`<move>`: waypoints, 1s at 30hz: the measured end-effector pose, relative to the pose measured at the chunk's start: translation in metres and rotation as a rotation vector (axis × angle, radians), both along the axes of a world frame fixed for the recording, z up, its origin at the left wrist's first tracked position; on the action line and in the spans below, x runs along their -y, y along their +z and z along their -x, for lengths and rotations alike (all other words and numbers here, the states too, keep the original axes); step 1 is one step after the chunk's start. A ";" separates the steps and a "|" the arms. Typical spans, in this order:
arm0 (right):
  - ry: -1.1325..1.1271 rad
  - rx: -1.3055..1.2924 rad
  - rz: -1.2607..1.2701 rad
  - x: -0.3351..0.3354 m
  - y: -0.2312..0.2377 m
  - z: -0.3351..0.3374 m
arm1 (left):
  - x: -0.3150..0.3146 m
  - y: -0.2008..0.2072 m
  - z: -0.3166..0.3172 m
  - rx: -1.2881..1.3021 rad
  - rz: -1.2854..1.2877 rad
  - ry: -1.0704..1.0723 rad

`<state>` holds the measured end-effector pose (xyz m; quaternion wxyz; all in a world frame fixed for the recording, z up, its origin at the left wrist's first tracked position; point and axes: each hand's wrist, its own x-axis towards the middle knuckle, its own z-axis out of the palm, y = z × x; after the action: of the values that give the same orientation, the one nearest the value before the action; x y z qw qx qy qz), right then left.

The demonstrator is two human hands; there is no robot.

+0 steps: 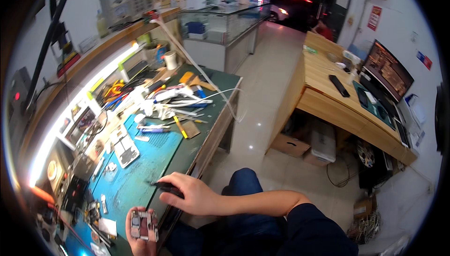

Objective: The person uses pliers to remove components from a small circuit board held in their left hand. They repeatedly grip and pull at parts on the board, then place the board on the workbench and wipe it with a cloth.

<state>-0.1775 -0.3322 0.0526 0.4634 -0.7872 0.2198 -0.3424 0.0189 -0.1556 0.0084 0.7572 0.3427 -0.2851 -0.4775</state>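
Note:
My left hand [138, 241] holds an opened small phone body [144, 224] at the near edge of the blue work mat [126, 181], its inner parts facing up. My right hand [190, 195] reaches in from the right and grips a thin black tool [164, 186], its tip pointing left over the mat, just above the phone body. The right forearm in a dark sleeve crosses above my knee in blue trousers [243, 181]. Small parts and a white slip [108, 225] lie on the mat beside the left hand.
The green-topped bench [206, 115] carries several tools, tweezers, a tape roll [171, 60] and a white cable [220, 92]. A light strip runs along its left. A glass counter [220, 21] stands beyond, and a wooden desk [328, 96] with a monitor [386, 71] is at right.

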 end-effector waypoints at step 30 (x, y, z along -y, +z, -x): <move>0.277 -0.099 0.244 0.040 0.012 -0.094 | 0.018 0.056 -0.027 1.336 -0.573 0.660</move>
<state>-0.0834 -0.3718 0.0643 0.3959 -0.8762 0.0887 -0.2601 0.0458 -0.1731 0.0644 0.4110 0.8043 -0.4285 0.0228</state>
